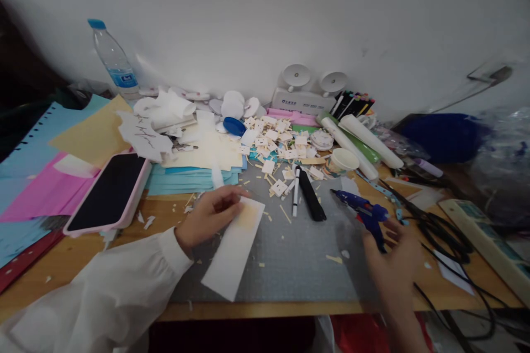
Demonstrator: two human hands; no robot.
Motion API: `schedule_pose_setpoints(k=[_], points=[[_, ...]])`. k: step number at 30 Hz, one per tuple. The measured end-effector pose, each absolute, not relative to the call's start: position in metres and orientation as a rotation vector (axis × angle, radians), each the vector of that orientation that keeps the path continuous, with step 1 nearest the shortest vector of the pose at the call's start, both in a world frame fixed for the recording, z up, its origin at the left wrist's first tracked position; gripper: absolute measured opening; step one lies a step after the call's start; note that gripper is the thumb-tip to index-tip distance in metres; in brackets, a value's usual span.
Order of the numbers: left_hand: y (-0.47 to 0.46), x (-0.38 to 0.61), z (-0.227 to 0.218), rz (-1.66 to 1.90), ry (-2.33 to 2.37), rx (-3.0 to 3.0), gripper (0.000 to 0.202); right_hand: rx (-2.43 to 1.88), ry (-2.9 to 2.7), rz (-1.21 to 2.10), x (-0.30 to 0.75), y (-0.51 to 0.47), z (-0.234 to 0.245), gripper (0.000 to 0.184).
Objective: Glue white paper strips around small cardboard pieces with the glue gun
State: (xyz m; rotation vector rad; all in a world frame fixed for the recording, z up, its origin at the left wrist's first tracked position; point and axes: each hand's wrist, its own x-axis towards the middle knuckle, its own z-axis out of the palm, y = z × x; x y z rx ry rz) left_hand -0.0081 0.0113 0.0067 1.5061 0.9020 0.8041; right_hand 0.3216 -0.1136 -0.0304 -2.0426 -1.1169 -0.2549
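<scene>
My left hand (211,215) is closed on the upper end of a white paper strip (232,265), thumb and fingers at its edge. A pale yellow patch (249,215) shows on the strip near my fingers. On the right, my right hand (393,256) has its thumb and fingers around the handle of a blue glue gun (364,209), whose nozzle points to the back left. Between my hands lie a black cutter-like tool (311,196) and a white pen (296,193) on the grey cutting mat (298,265).
Behind the mat is a heap of small cream pieces (277,140) and a paper cup (342,161). A phone (111,193) and coloured paper (37,187) lie left, near a water bottle (116,60). Black cables (443,231) and a power strip (484,242) are at right.
</scene>
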Motion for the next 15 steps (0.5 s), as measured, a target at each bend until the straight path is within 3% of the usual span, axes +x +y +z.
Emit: schedule_pose_setpoints(k=[5,8,15], points=[[0.013,-0.009,-0.003,0.871,0.963,2.270,0.030,-2.230,-1.337,-0.310,0.335,-0.098,-0.039,0.044],[0.015,-0.014,0.001,0.923,0.888,2.533,0.025,-2.202,-1.407,-0.329,0.336,-0.096,-0.029,0.046],[0.014,-0.022,0.007,0.546,0.654,2.863,0.020,-2.220,-1.138,-0.348,0.309,-0.082,0.023,0.054]])
